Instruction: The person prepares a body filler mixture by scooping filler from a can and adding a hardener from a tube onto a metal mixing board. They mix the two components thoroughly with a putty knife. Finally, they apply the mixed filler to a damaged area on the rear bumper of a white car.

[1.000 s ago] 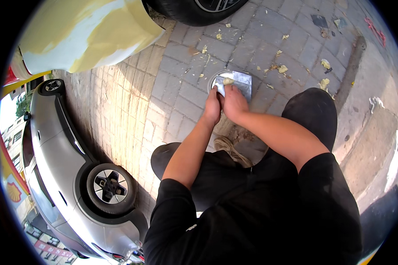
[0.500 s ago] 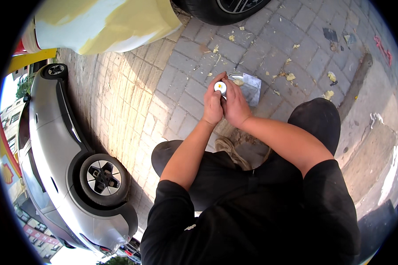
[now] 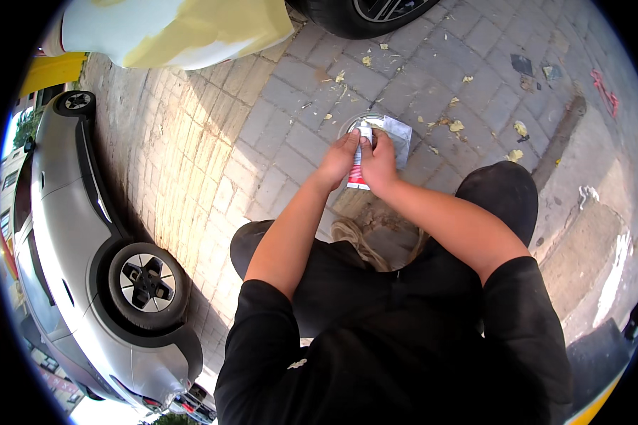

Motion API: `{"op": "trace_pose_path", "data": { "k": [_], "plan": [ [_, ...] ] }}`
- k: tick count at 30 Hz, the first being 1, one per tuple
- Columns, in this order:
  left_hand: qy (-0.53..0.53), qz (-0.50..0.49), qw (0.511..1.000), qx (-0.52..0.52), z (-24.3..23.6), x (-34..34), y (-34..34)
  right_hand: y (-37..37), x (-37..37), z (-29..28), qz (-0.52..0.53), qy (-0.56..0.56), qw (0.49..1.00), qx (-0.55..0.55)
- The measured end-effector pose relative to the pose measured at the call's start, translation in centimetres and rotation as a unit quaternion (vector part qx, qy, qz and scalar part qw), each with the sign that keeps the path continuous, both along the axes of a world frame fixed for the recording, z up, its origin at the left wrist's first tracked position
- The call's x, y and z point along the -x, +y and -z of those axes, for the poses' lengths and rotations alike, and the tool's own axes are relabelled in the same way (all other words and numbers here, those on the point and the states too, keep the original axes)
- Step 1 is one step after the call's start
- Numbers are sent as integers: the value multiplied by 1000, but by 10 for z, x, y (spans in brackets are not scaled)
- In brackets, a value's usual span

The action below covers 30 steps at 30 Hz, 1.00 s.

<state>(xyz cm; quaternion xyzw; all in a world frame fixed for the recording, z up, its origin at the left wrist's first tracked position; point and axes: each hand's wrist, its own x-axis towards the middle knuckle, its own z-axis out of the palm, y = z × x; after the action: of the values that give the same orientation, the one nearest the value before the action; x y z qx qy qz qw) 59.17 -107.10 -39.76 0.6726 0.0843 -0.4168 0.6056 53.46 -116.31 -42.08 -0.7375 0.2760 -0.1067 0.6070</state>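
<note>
Between both hands is a squeeze tube (image 3: 359, 176) with a white cap end pointing away from me and a red-and-white body whose flat end hangs toward my feet. My left hand (image 3: 337, 163) is closed on the tube's left side, its thumb near the cap end. My right hand (image 3: 378, 163) grips it from the right with the thumb along the tube. Just beyond the hands a round, rimmed metal item (image 3: 347, 125) lies on the paving, partly hidden by them. A grey, flat, sheet-like piece (image 3: 402, 133) is at its right side.
A car panel with yellowish patches (image 3: 184, 35) and a black tyre (image 3: 354, 23) are at the far side. A silver car (image 3: 85, 234) stands to the left. Dry leaves (image 3: 456, 126) dot the brick paving (image 3: 283, 106). A concrete strip (image 3: 581, 234) runs along the right.
The tube has tipped from cap facing up at me to cap pointing away, so its red-and-white body now shows. Both hands have shifted with it, still together, and the view has moved slightly.
</note>
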Motion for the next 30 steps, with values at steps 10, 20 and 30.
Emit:
{"op": "trace_pose_path", "data": {
  "k": [10,20,30],
  "plan": [
    [-43,101,982,-157,60,13,6,2,14,29,-52,246,965,-69],
    [17,45,993,-105,48,12,-2,2,10,42,-33,238,969,-60],
    [42,27,994,-95,48,9,-7,-4,5,43,-43,250,965,-68]
  ]
}}
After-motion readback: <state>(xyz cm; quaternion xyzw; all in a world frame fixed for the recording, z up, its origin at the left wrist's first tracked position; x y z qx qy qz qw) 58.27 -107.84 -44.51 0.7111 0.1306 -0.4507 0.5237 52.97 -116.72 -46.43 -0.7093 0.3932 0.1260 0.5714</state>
